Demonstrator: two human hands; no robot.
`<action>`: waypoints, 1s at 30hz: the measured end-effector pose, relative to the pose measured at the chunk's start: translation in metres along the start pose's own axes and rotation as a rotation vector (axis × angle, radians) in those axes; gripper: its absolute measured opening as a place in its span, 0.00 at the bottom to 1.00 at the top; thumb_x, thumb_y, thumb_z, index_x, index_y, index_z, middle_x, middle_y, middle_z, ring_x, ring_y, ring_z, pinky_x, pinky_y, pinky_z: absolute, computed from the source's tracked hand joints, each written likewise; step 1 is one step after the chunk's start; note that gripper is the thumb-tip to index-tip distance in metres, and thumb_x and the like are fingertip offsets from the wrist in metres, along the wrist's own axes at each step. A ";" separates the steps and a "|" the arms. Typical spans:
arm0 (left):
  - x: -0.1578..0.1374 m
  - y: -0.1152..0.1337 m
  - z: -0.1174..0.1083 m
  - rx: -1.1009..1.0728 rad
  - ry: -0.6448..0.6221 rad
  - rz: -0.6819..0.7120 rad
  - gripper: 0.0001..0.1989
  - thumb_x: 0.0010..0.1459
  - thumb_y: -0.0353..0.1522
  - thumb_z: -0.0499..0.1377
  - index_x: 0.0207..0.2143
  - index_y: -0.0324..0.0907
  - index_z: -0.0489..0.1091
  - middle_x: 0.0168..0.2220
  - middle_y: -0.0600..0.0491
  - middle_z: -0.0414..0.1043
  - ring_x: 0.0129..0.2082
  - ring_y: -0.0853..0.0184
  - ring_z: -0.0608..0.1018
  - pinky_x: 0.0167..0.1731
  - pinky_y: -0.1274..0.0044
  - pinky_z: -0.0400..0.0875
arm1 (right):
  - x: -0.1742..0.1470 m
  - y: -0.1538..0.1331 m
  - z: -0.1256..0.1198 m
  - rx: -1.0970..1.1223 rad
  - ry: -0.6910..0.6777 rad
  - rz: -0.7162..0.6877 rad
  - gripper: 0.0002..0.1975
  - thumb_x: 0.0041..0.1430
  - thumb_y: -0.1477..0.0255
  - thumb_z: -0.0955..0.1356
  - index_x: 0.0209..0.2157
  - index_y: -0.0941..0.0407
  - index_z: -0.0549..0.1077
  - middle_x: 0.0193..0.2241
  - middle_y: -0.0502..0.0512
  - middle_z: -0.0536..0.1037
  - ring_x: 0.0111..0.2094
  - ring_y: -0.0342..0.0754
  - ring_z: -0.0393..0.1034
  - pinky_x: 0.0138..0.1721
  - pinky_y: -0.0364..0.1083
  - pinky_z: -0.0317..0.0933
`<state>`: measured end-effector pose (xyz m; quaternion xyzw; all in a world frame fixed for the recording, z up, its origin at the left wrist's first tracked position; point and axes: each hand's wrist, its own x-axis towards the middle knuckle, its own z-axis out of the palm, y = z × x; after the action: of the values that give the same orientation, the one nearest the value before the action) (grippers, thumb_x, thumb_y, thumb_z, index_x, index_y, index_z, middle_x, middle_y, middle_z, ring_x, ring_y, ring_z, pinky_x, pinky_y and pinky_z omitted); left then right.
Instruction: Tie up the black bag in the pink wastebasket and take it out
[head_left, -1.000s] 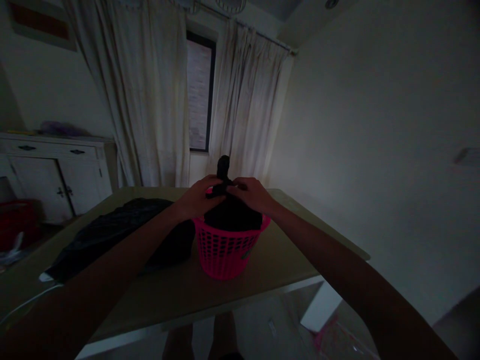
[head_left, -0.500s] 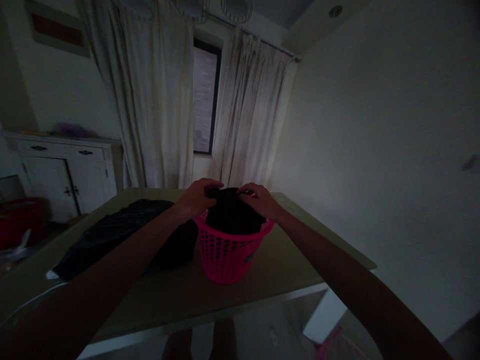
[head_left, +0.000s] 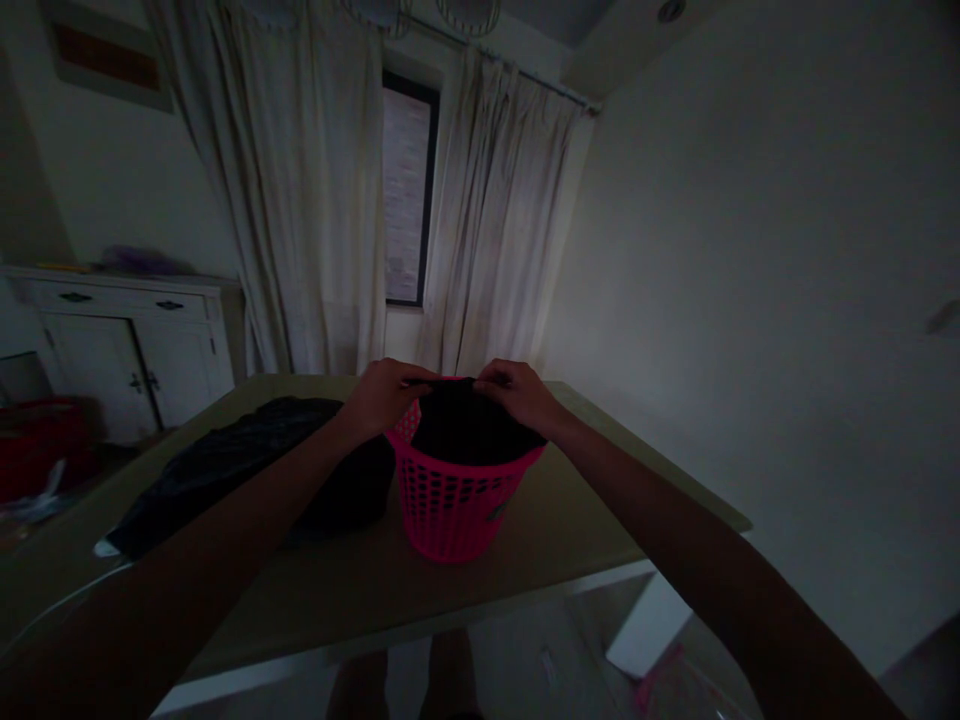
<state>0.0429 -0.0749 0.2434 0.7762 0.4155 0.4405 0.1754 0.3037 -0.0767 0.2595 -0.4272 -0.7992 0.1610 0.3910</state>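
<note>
A pink plastic basket [head_left: 454, 515] with round holes in its wall stands upright on the table. Limp black cloth [head_left: 472, 430] fills its mouth; what kind of piece it is cannot be made out in the dim light. At the far rim, my left hand [head_left: 386, 395] pinches the cloth's upper left edge between thumb and fingers. My right hand [head_left: 517, 392] is closed on the same edge a little further right. Left of the basket lies a dark, slightly shiny bundle [head_left: 247, 450], partly hidden behind my left forearm.
The table [head_left: 577, 530] has a greenish top and a pale edge. A white cable [head_left: 67, 600] runs along its left side. Behind stand a white cabinet [head_left: 127, 350] and long curtains [head_left: 315, 200]. A red bag [head_left: 45, 450] sits at the far left.
My hands have closed on the cloth's far edge, and that edge now stretches flatter between them. The cloth's hump has dropped, and more of the basket's inner left wall shows.
</note>
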 end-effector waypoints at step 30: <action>-0.035 0.011 -0.029 -0.937 0.278 -0.449 0.12 0.46 0.25 0.70 0.36 0.41 0.80 0.42 0.48 0.86 0.45 0.61 0.85 0.45 0.73 0.82 | 0.019 0.032 -0.008 0.101 0.142 0.330 0.06 0.59 0.73 0.67 0.39 0.56 0.73 0.32 0.55 0.79 0.29 0.47 0.75 0.29 0.43 0.68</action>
<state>0.0154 -0.1124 0.2477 0.4412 0.3496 0.6291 0.5360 0.3217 -0.0436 0.2551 -0.5428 -0.6794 0.2321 0.4358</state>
